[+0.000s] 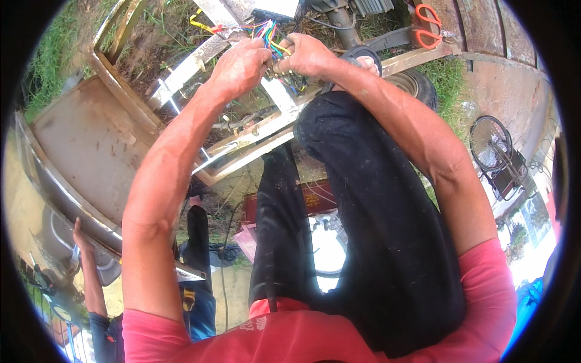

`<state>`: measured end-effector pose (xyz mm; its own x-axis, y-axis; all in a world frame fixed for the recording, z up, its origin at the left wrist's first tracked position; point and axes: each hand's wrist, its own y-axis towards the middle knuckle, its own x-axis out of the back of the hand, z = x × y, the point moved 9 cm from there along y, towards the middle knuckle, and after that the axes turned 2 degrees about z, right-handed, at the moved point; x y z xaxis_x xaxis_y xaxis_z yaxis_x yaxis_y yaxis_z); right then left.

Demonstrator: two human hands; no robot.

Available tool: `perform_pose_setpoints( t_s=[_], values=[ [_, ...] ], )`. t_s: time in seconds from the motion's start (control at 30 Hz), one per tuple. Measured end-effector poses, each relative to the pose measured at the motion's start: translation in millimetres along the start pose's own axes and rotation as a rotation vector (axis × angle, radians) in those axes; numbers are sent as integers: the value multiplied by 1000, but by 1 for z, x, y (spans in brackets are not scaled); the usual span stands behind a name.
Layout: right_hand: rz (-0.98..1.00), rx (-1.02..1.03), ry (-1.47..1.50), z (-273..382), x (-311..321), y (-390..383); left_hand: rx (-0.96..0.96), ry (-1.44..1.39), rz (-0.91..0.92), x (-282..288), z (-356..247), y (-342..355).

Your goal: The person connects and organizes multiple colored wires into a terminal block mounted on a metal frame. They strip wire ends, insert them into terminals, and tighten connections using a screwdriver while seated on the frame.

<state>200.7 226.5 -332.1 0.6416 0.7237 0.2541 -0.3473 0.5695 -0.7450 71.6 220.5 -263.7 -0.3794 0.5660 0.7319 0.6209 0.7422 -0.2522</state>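
Both my hands meet at a bundle of thin coloured wires [268, 31] at the top middle, above a pale metal frame. My left hand [241, 65] has its fingers curled and pressed together on the near end of the bundle. From the other side my right hand [304, 55] pinches the wires, its fingertips close to the left ones. Green, blue, red, yellow and white strands fan out past the fingers toward a dark box [270, 15]. The exact wire ends between my fingertips are hidden.
Orange-handled scissors [427, 37] lie right of a grey motor [336, 12]. The frame's rusty bar [417, 58] runs above a small wheel [417, 86]. A brown metal panel [91, 145] stands at left. Another person's arm [91, 275] shows lower left. A wheeled cart [493, 145] stands right.
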Motion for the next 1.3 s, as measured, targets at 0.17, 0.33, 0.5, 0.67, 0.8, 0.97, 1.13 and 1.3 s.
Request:
perform_pose_setpoints(
  t_s=[0.17, 0.33, 0.5, 0.67, 0.8, 0.97, 1.13, 1.3],
  values=[
    [-56, 32, -93, 7, 5, -4, 67, -32, -66, -1, 5, -4],
    [-109, 60, -122, 8, 6, -8, 150, -52, -50, -2, 8, -2],
    [-105, 29, -168, 18, 6, -12, 154, -84, -78, 0, 9, -4],
    [-78, -27, -166, 18, 5, -9, 133, -151, -41, 2, 14, -4],
    [-125, 6, -177, 21, 7, -11, 146, -235, -94, 10, 15, -12],
    [-243, 12, -186, 26, 9, -18, 139, -290, -299, 18, 6, -31],
    [-188, -123, -151, 24, 8, -17, 239, -349, -463, 25, 6, -41],
    [-136, -163, -167, 22, 7, -12, 528, -486, -579, 31, 29, -62]
  ],
)
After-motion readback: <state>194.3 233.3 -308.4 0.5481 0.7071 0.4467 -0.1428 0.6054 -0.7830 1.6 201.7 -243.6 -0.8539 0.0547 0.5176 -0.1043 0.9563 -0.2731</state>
